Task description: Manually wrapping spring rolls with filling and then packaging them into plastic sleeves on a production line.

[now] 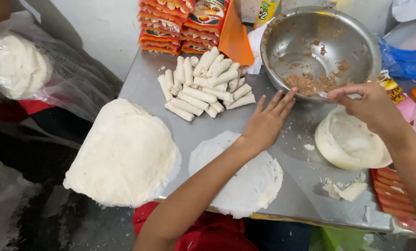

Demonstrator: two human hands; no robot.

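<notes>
My left hand (266,122) lies flat, fingers apart, on the far edge of a thin round white wrapper (245,183) spread on the steel table (291,195). My right hand (366,103) pinches the handle of a spoon (343,96) whose end dips into the brown minced filling (310,84) in a large steel bowl (282,32). A pile of rolled white spring rolls (203,86) sits beyond my left hand. A thick stack of round wrappers (124,155) overhangs the table's left edge.
A white bowl of pale paste (350,144) stands under my right wrist. Stacked red-orange snack packets (171,25) line the back edge, more (394,195) at the right. A bagged wrapper stack (15,65) lies far left. Dough scraps (345,189) lie near the front.
</notes>
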